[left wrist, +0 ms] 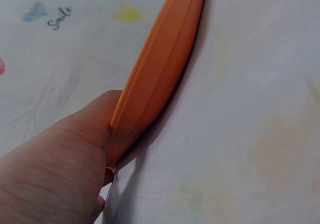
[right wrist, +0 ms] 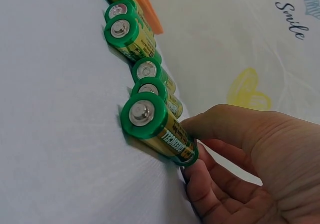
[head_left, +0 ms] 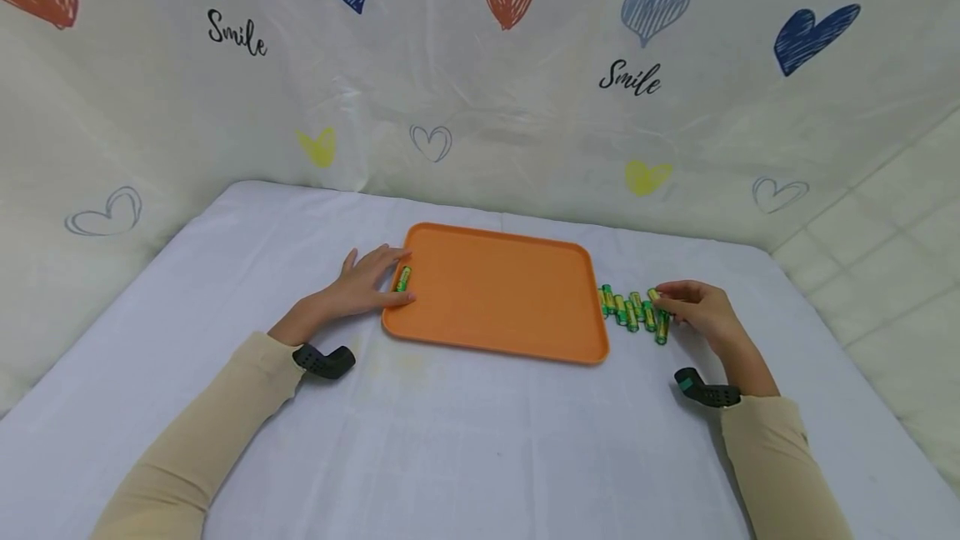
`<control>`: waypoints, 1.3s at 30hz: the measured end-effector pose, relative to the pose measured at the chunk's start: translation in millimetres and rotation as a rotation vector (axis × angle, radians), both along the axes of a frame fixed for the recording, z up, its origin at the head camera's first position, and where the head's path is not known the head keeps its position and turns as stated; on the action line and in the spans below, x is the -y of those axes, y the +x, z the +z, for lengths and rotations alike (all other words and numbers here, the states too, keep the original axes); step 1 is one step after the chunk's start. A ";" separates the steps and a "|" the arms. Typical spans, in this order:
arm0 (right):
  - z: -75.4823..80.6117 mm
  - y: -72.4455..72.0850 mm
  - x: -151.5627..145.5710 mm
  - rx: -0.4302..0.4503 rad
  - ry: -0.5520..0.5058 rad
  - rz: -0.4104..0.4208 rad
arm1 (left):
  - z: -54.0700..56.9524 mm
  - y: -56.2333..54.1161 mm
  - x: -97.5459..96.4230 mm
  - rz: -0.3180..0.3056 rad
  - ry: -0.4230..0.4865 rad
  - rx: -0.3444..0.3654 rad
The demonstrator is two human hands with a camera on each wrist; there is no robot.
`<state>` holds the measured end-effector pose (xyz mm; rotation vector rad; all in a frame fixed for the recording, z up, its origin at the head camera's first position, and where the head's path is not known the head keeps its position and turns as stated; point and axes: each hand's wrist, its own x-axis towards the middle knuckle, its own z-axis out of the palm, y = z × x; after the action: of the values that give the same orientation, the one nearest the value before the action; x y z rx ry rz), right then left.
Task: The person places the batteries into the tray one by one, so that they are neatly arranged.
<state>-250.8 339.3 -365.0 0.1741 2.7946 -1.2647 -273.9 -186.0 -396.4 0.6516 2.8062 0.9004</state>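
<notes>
My left hand [head_left: 367, 280] rests over the left rim of an orange tray [head_left: 495, 294], fingers and thumb spread apart. Between them a green and gold battery [head_left: 403, 277] lies along that rim. The left wrist view has the left hand [left wrist: 60, 164] against the tray's outer side [left wrist: 157, 68]. Off the tray's right side, my right hand [head_left: 701, 311] pinches a battery [head_left: 654, 295] between thumb and fingertips at the end of a row of batteries [head_left: 633, 312]. From the right wrist, the nearest battery [right wrist: 157, 129] shows its metal terminal, its far end at the right fingers [right wrist: 197, 181].
A white cloth covers the table [head_left: 480, 448]. Behind it hangs a pale sheet [head_left: 525, 107] printed with hearts and the word Smile. Black straps with a small device [head_left: 324, 362] sit on both wrists. The row of batteries runs close to the tray's right edge.
</notes>
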 end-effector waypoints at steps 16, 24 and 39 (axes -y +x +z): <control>0.5 0.9 -1.5 -0.025 -0.023 -0.016 | -0.1 0.4 1.8 -0.013 0.034 -0.026; 1.9 0.5 0.7 0.004 -0.021 -0.056 | -0.3 0.0 1.1 -0.002 0.014 -0.002; 8.7 3.0 9.0 -0.055 -0.043 -0.035 | 0.5 -0.4 1.2 0.004 0.007 0.001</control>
<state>-247.9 330.3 -356.3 0.1894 2.8199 -1.3564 -274.3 -187.2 -395.9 0.6470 2.8057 0.9115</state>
